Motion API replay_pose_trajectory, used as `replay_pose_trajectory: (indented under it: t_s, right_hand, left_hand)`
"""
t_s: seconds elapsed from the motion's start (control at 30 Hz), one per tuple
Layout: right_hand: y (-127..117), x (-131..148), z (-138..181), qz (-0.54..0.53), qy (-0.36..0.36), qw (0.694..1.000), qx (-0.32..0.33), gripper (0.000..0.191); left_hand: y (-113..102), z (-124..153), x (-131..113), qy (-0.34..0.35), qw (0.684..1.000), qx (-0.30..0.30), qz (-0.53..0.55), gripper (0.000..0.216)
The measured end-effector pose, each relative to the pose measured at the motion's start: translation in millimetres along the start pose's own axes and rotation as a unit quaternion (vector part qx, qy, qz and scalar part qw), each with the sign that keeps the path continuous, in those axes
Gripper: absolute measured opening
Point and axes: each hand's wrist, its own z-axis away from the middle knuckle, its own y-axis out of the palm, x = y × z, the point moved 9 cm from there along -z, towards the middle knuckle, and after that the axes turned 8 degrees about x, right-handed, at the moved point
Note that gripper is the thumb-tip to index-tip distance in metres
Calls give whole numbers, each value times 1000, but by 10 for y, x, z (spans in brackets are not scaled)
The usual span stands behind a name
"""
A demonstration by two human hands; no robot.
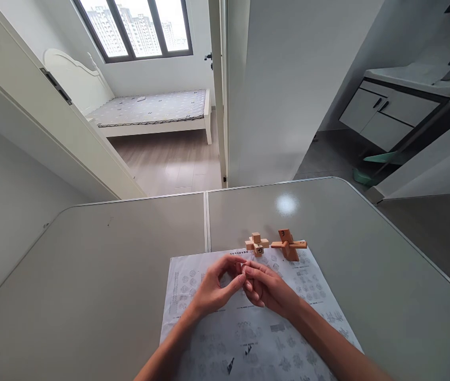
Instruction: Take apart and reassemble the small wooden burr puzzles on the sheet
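My left hand [217,284] and my right hand [269,286] meet at the fingertips over a printed paper sheet [244,360]. The left thumb and forefinger curve into a loop and close against the right fingertips. On the right, the thumb presses on curled fingers. No object shows between them, but the inside of the grasp is hidden. Just beyond my fingers stands a pale wooden burr puzzle [257,244] of crossed bars. Right of it is a darker orange-brown wooden puzzle [288,245] of interlocking flat pieces. Both carry black marks and stand at the sheet's far edge.
The sheet lies on a grey table [90,280] with a light seam and raised pale edging. Beyond the table, a doorway shows a bed [153,108] under a window [137,29]. At right are a white cabinet [392,114] and green objects [363,176].
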Motion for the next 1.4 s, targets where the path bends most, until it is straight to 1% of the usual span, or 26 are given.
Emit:
replay_pose_trajectory:
  t_s: [0.73,1.1,1.4]
  right_hand:
    - [16,15,0,-9,-5,1000,6,26]
    - [44,29,6,-14,-6,1000,11,24]
    - [42,32,-7,-14,-7,1000,13,24]
  left_hand:
    - [5,-1,-6,4,1000,-1,-3,29]
    - [-1,9,31,0,1000,4,-11,30]
    - [13,0,-32,8,1000,0,-4,29]
